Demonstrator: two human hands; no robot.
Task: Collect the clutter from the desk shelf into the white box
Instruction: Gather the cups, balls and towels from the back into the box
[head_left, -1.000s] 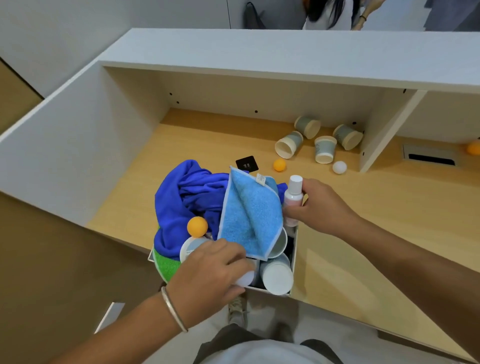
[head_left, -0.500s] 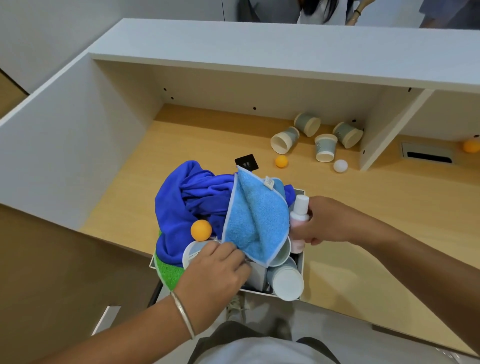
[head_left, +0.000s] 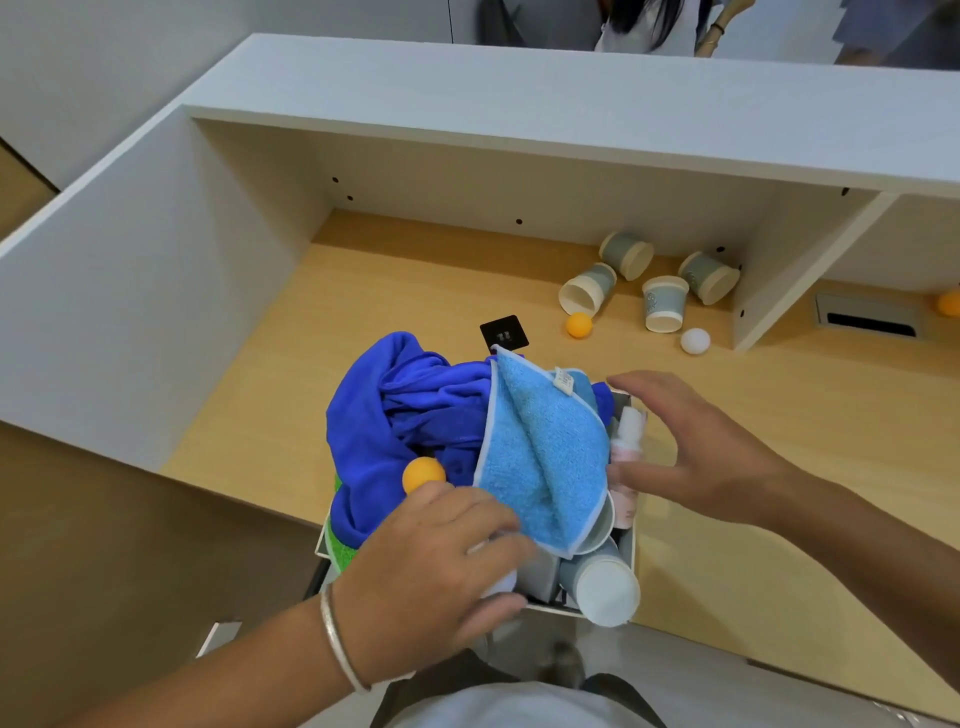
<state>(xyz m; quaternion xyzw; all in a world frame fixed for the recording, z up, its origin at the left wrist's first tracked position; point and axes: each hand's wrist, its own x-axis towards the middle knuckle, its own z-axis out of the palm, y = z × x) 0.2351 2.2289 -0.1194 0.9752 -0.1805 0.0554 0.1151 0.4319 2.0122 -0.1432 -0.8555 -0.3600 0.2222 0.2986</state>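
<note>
The white box (head_left: 629, 545) sits at the desk's front edge, heaped with a dark blue cloth (head_left: 410, 415), a light blue towel (head_left: 540, 457), an orange ball (head_left: 423, 474) and a cup lying on its side (head_left: 605, 587). A small white and pink bottle (head_left: 628, 436) stands inside the box against its right wall. My right hand (head_left: 701, 457) hovers beside the bottle with its fingers spread, holding nothing. My left hand (head_left: 441, 566) grips the box's near left corner, fingers over the contents and thumb on the front wall.
Several paper cups, such as one at the left (head_left: 587, 293) and one standing rim-down (head_left: 665, 304), lie at the back of the shelf with an orange ball (head_left: 578, 325), a white ball (head_left: 695, 341) and a black card (head_left: 504, 332). A white divider panel (head_left: 800, 270) stands right of them.
My right hand lowered the bottle into the right side of the box and let go of it, fingers now apart. My left hand stayed on the box.
</note>
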